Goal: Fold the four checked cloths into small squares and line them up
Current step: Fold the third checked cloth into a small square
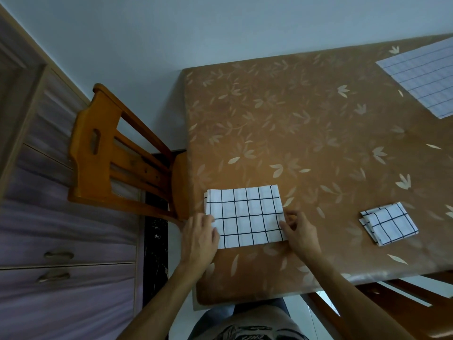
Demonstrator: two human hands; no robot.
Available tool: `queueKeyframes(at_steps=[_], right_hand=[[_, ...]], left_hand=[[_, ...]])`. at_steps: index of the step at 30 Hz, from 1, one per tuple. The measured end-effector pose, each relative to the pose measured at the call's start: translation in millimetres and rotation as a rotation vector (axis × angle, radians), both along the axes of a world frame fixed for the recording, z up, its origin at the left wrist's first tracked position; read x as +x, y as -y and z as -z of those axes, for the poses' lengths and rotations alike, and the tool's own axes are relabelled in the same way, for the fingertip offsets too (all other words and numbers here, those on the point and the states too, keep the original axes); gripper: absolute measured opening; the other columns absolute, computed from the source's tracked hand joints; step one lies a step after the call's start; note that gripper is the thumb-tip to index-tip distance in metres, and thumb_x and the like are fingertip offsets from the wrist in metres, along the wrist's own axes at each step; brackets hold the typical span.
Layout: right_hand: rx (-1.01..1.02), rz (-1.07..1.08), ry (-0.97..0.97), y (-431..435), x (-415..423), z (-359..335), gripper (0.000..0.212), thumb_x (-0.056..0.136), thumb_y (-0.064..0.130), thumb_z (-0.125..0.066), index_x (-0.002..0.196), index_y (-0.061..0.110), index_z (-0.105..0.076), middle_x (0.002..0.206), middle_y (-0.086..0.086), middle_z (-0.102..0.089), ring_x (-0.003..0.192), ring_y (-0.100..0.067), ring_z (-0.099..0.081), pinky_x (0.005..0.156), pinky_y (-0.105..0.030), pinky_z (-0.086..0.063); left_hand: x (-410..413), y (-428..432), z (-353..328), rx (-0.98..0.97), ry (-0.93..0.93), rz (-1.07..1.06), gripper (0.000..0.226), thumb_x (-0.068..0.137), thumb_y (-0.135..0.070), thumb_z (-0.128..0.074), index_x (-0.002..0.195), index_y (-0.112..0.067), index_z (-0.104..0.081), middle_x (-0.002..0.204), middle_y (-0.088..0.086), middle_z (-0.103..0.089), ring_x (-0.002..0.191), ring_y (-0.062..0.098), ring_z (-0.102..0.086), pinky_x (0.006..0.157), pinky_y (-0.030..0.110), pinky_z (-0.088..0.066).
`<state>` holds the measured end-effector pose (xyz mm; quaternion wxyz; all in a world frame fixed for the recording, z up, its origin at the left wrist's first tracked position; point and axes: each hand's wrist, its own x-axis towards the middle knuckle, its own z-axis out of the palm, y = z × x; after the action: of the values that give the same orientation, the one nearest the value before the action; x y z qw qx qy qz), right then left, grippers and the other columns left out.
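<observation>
A white cloth with black checks (pixel 246 215), folded into a rectangle, lies near the table's front left corner. My left hand (pixel 199 238) pinches its left edge and my right hand (pixel 300 231) pinches its right edge. To the right, near the front edge, a second checked cloth (pixel 388 223) rests folded into a small square. A third checked cloth (pixel 422 74) lies flat and unfolded at the far right, partly cut off by the frame. No fourth cloth is in view.
The table (pixel 294 119) wears a brown leaf-patterned cover. A wooden chair (pixel 115 153) stands at its left side, with a drawer cabinet (pixel 61 241) beyond. Another wooden chair's frame (pixel 392 298) shows at the lower right.
</observation>
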<state>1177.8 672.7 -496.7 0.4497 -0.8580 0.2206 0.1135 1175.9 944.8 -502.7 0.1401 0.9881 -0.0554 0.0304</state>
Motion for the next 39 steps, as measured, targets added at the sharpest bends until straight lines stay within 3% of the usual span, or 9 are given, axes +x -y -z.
queueKeyframes(at_steps=[3, 6, 8, 11, 14, 17, 20, 27, 39], right_hand=[[-0.012, -0.02, 0.002, 0, -1, 3, 0.031, 0.094, 0.029, -0.061, 0.122, 0.022, -0.053, 0.087, 0.009, -0.068, 0.081, -0.008, -0.067, 0.072, -0.037, -0.061], [-0.007, -0.04, -0.038, -1, -1, 2, 0.032, 0.095, 0.034, -0.057, 0.123, 0.022, -0.052, 0.093, 0.009, -0.067, 0.086, -0.011, -0.067, 0.074, -0.038, -0.061], [-0.153, -0.079, 0.023, -6, 0, 0, 0.029, 0.095, 0.034, -0.055, 0.119, 0.019, -0.054, 0.102, 0.003, -0.064, 0.094, -0.018, -0.064, 0.079, -0.038, -0.058], [-0.529, -0.26, 0.296, -23, 10, 5, 0.032, 0.091, 0.02, -0.059, 0.121, 0.012, -0.055, 0.13, -0.011, -0.052, 0.116, -0.029, -0.051, 0.094, -0.043, -0.048], [-0.579, -0.471, 0.391, -55, 24, 16, 0.045, 0.087, 0.01, -0.06, 0.131, 0.009, -0.051, 0.149, -0.018, -0.042, 0.136, -0.034, -0.042, 0.104, -0.046, -0.042], [-0.592, -0.672, 0.326, -77, 31, 35, 0.053, 0.098, 0.025, -0.04, 0.148, 0.009, -0.035, 0.16, -0.013, -0.023, 0.148, -0.029, -0.021, 0.117, -0.045, -0.028], [-0.597, -0.74, 0.26, -76, 33, 47, 0.059, 0.102, 0.038, -0.024, 0.155, 0.013, -0.02, 0.163, -0.008, -0.01, 0.151, -0.022, -0.007, 0.119, -0.042, -0.016], [-0.716, -0.717, 0.177, -28, 42, 45, 0.071, 0.1, 0.057, -0.024, 0.157, 0.019, -0.005, 0.164, -0.006, 0.0, 0.151, -0.02, 0.001, 0.122, -0.043, -0.008], [-0.753, -0.711, 0.096, -7, 44, 36, 0.072, 0.099, 0.059, -0.016, 0.156, 0.018, -0.003, 0.164, -0.007, 0.001, 0.151, -0.022, -0.001, 0.121, -0.045, -0.012]], left_hand=[[13, 14, 14, 0.092, 0.032, 0.307, 0.042, 0.093, -0.031, -0.056, 0.132, -0.016, -0.057, 0.143, 0.014, -0.049, 0.131, 0.03, -0.047, 0.105, 0.046, -0.045], [20, 17, 23, 0.174, -0.126, 0.326, 0.061, 0.098, -0.046, -0.039, 0.153, -0.021, -0.032, 0.163, 0.014, -0.021, 0.15, 0.032, -0.02, 0.12, 0.048, -0.019], [22, 14, 28, 0.183, -0.179, 0.319, 0.066, 0.098, -0.05, -0.034, 0.157, -0.024, -0.022, 0.165, 0.013, -0.012, 0.152, 0.031, -0.012, 0.12, 0.046, -0.011], [23, 13, 31, 0.186, -0.197, 0.32, 0.068, 0.098, -0.052, -0.035, 0.158, -0.025, -0.018, 0.166, 0.012, -0.007, 0.153, 0.03, -0.009, 0.121, 0.046, -0.009], [20, 14, 34, 0.154, -0.195, 0.29, 0.071, 0.098, -0.052, -0.034, 0.159, -0.021, -0.014, 0.167, 0.011, -0.002, 0.154, 0.027, -0.001, 0.122, 0.047, -0.01], [20, 15, 36, 0.134, -0.229, 0.249, 0.073, 0.098, -0.054, -0.034, 0.159, -0.02, -0.011, 0.167, 0.012, 0.001, 0.154, 0.028, 0.003, 0.121, 0.053, -0.016], [26, 13, 33, 0.177, -0.274, 0.193, 0.077, 0.095, -0.062, -0.035, 0.159, -0.029, -0.008, 0.166, 0.015, 0.009, 0.153, 0.034, 0.009, 0.12, 0.058, -0.013], [30, -3, 29, 0.209, -0.315, 0.148, 0.093, 0.085, -0.081, -0.033, 0.158, -0.032, -0.002, 0.165, 0.012, 0.015, 0.152, 0.031, 0.016, 0.122, 0.055, -0.001], [23, -34, 35, 0.23, -0.297, 0.126, 0.077, 0.099, -0.066, -0.022, 0.159, -0.024, 0.0, 0.167, 0.005, 0.008, 0.154, 0.029, 0.006, 0.122, 0.055, -0.007]])
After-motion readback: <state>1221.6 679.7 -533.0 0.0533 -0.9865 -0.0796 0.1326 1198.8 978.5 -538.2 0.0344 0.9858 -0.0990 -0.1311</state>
